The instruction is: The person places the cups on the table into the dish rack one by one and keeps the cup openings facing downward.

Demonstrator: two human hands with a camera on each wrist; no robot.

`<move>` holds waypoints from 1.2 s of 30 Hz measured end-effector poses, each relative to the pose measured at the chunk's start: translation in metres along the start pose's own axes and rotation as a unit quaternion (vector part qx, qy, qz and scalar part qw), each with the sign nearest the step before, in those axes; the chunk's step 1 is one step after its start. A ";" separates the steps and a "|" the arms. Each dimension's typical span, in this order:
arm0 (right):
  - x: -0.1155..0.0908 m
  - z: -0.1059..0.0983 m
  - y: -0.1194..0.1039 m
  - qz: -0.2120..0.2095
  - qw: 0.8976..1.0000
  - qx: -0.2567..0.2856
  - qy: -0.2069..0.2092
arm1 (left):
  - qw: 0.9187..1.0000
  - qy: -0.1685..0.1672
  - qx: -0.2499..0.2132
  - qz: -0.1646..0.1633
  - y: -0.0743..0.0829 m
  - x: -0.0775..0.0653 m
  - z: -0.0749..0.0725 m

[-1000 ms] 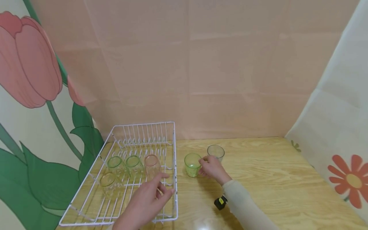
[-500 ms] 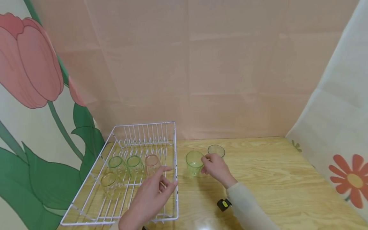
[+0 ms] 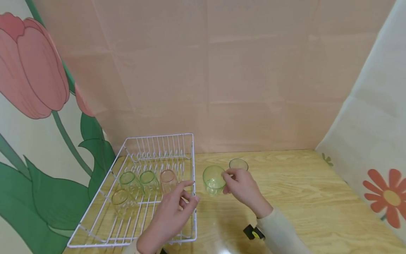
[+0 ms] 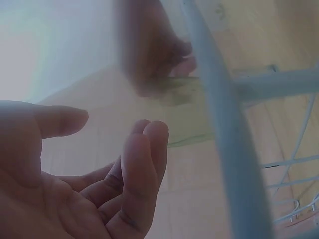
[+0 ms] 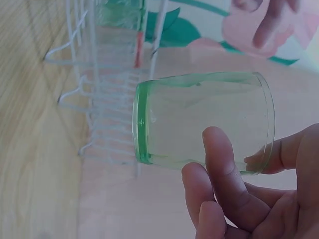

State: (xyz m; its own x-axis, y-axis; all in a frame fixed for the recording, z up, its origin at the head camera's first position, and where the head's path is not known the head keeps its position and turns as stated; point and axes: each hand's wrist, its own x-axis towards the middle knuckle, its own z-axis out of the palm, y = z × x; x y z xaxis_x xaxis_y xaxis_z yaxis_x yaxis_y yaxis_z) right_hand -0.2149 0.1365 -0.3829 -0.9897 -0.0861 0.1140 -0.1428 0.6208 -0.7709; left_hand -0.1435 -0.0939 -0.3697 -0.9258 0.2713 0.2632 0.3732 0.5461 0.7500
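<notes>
My right hand (image 3: 242,187) pinches a light green glass (image 3: 211,178) near its rim, with the thumb and fingers on the wall. In the right wrist view the green glass (image 5: 204,119) hangs above the table, beside the rack. Over the right part of the white wire dish rack (image 3: 194,225) my left hand (image 3: 171,211) hovers, fingers loosely bent and holding nothing. Two green glasses (image 3: 128,178), a pink glass (image 3: 168,176) and a yellowish glass (image 3: 120,197) stand in the rack. Behind the right hand is a greyish glass (image 3: 238,164), partly hidden.
A wooden table (image 3: 301,197) carries the rack on its left side. The pinkish backdrop (image 3: 206,77) rises at the back edge, with flowered panels on both sides. A black strapped device (image 3: 253,232) sits at the right wrist.
The right hand has lifted the green glass off the table and tilted it slightly towards me. The left hand has shifted a little to the right and upward in view.
</notes>
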 end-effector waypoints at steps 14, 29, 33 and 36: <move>-0.024 -0.006 -0.025 -0.036 0.999 0.023 0.000 | 1.000 -0.014 0.007 0.010 0.004 0.003 0.004; -0.035 -0.005 -0.032 -0.072 0.997 0.034 -0.006 | 0.998 -0.049 -0.031 -0.015 0.008 0.004 0.006; -0.036 -0.005 -0.034 -0.068 0.997 0.036 -0.005 | 0.998 -0.050 -0.034 -0.017 0.008 0.004 0.006; -0.037 -0.005 -0.034 -0.067 0.997 0.038 -0.006 | 0.998 -0.050 -0.040 -0.009 0.007 0.005 0.005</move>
State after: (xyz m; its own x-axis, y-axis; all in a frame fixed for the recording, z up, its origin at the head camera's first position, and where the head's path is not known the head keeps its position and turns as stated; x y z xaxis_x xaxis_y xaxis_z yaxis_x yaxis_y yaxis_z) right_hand -0.1733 0.1223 -0.3573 -0.9618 -0.1740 0.2114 -0.2728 0.5415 -0.7952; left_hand -0.1449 -0.0850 -0.3666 -0.9200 0.3423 0.1910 0.3475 0.4866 0.8015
